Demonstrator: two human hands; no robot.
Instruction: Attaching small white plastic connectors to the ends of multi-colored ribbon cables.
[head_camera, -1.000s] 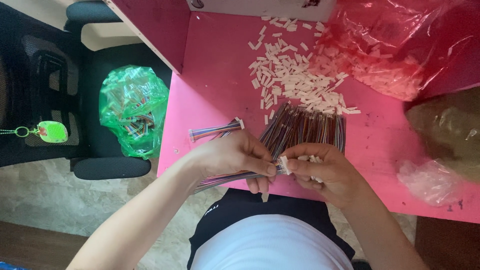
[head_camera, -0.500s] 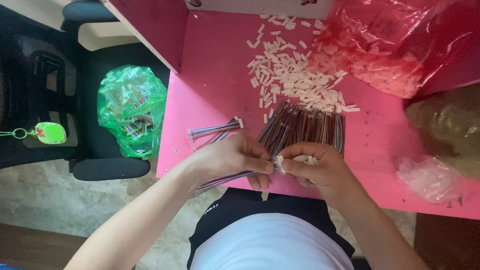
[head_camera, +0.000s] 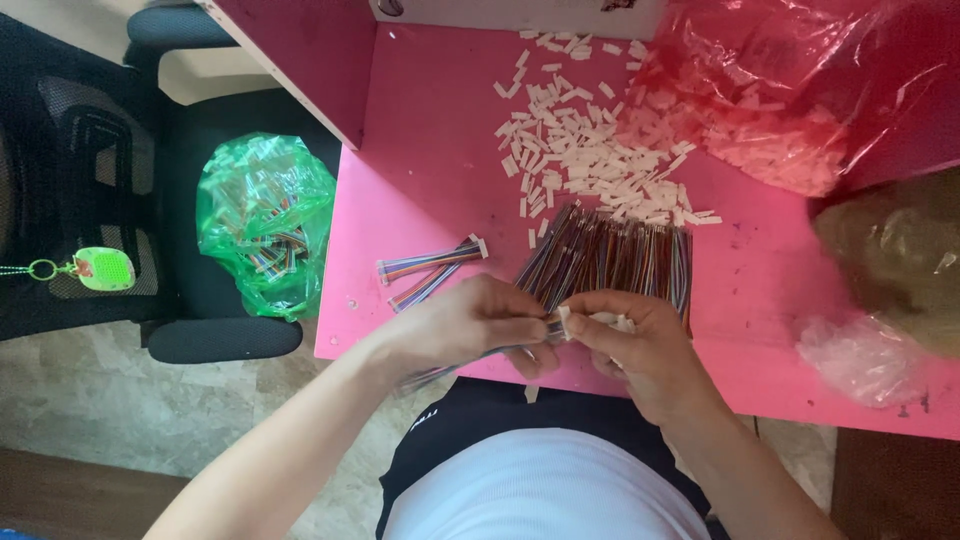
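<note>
Since the earlier frames both hands had drawn closer together. Left hand (head_camera: 470, 325) pinched a ribbon wire (head_camera: 440, 372); right hand (head_camera: 640, 345) pinched a white connector (head_camera: 563, 322) against its end, at 6 o'clock on the pink table (head_camera: 430, 150). Joining looked underway.

Multicoloured ribbon cable (head_camera: 470, 358) lies nearly flat, pinched by both hands; small white connector (head_camera: 562, 322) at its end.

Your flat tabletop (head_camera: 430, 150) is bright pink, strewn with small white plastic connector housings (head_camera: 585, 150). The fanned bundle of thin wires (head_camera: 620, 255) shows rainbow stripes. The crinkled plastic bag (head_camera: 262, 225) on the black chair (head_camera: 120, 180) is translucent green; another crumpled film bag (head_camera: 790, 90) is translucent red.
</note>
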